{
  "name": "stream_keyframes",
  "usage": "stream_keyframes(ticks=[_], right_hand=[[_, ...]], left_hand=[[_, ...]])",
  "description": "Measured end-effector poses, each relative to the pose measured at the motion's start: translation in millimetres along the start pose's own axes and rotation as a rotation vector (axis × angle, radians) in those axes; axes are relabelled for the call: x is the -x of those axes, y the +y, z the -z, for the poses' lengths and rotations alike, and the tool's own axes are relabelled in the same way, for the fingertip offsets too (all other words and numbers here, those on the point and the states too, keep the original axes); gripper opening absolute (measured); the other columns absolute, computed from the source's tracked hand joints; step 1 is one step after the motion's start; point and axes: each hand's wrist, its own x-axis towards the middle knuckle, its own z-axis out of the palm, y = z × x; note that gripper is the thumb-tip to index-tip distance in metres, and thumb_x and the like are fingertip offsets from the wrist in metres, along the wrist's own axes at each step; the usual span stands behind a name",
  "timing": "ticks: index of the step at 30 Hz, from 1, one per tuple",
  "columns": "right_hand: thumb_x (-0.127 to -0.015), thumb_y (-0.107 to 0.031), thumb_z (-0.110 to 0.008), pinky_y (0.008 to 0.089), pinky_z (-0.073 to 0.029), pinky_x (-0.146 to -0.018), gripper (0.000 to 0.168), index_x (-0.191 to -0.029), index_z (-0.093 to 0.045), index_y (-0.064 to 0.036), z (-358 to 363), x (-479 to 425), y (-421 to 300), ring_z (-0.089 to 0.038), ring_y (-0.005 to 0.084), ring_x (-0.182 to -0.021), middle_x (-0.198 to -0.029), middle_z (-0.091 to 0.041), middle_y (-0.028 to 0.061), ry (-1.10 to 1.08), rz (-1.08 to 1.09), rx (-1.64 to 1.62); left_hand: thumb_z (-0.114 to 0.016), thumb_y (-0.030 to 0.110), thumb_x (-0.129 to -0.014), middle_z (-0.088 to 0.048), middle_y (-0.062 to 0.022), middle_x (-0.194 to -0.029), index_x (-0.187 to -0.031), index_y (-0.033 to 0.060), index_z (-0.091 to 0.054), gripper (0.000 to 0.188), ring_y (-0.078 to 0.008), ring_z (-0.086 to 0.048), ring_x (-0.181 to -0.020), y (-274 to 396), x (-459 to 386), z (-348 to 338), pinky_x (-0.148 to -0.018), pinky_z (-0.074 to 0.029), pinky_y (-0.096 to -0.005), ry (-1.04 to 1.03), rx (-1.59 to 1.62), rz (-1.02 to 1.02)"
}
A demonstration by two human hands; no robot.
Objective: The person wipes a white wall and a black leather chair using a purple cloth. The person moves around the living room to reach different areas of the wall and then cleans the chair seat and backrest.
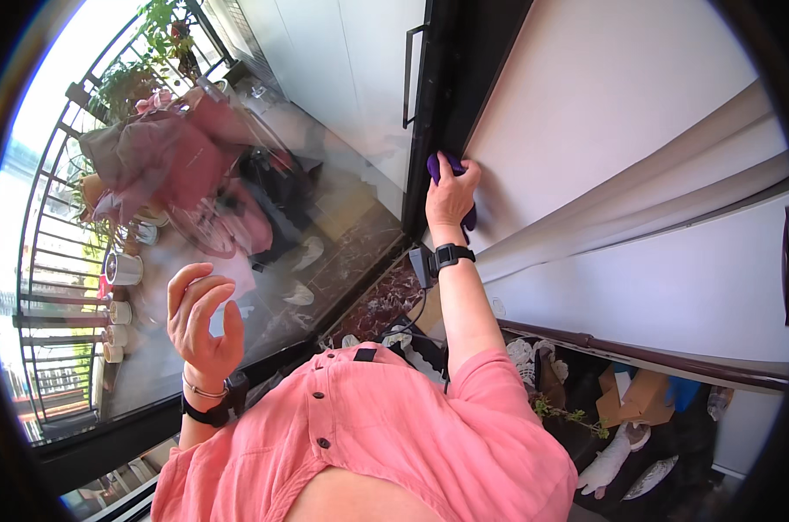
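My right hand (452, 192) is bent around a purple cloth (439, 166) and presses it to the black door frame (456, 78), where the frame meets the white wall (564, 117). Part of the cloth hangs below my palm. My left hand (205, 320) is raised with curled, spread fingers and nothing in it. It is in front of the glass pane (342, 189), which carries a faint reflection of my pink shirt; I cannot tell whether the fingers touch the glass. A black bar handle (413, 78) is fixed above and left of my right hand.
Behind the glass are a balcony railing (62, 261), potted plants (130, 85) and white pots (124, 268). A grey curtain (642, 176) hangs at right. Low on the right lie an open cardboard box (639, 398), a white plush-like object (606, 460) and a leafy twig (570, 414). A cable (422, 307) runs below my right wrist.
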Motion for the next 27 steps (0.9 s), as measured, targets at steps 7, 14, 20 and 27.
stream_keyframes(ticks=[7,14,20,27], right_hand=[[-0.072,-0.005,-0.077,0.0428,-0.052,-0.080,0.047,-0.116,-0.066,-0.020,58.5,-47.3,-45.6,-0.056,0.0356,-0.103,-0.111,-0.052,0.0152,0.275,0.062,-0.073],[-0.076,-0.010,-0.076,0.0426,-0.052,-0.085,0.051,-0.121,-0.067,-0.031,23.2,-19.6,-14.3,-0.053,0.0347,-0.109,-0.118,-0.047,0.0138,0.115,0.079,0.067],[-0.076,-0.007,-0.076,0.0434,-0.051,-0.080,0.049,-0.120,-0.067,-0.027,47.1,-60.2,-38.0,-0.053,0.0340,-0.100,-0.110,-0.048,0.0150,0.322,0.151,-0.032],[-0.077,-0.005,-0.075,0.0432,-0.052,-0.081,0.054,-0.124,-0.066,-0.029,50.4,-42.9,-24.3,-0.053,0.0341,-0.101,-0.108,-0.048,0.0142,0.217,0.135,0.050]], left_hand=[[-0.060,-0.005,-0.076,-0.068,-0.0105,-0.092,-0.095,0.0026,-0.063,0.021,-0.0345,-0.062,-0.099,-8.9,6.8,0.8,-0.086,-0.049,-0.0409,-0.020,-0.033,-0.019],[-0.062,-0.005,-0.075,-0.068,-0.0100,-0.090,-0.093,0.0021,-0.063,0.020,-0.0340,-0.062,-0.098,-13.0,5.7,1.4,-0.084,-0.050,-0.0390,-0.012,-0.016,-0.059],[-0.063,-0.003,-0.075,-0.068,-0.0095,-0.089,-0.091,0.0024,-0.064,0.018,-0.0333,-0.063,-0.097,-14.1,7.4,-2.2,-0.083,-0.051,-0.0373,-0.023,-0.047,-0.063],[-0.062,-0.005,-0.076,-0.068,-0.0100,-0.089,-0.094,0.0027,-0.064,0.019,-0.0337,-0.063,-0.096,-11.1,2.3,-0.5,-0.083,-0.050,-0.0379,0.026,-0.008,-0.072]])
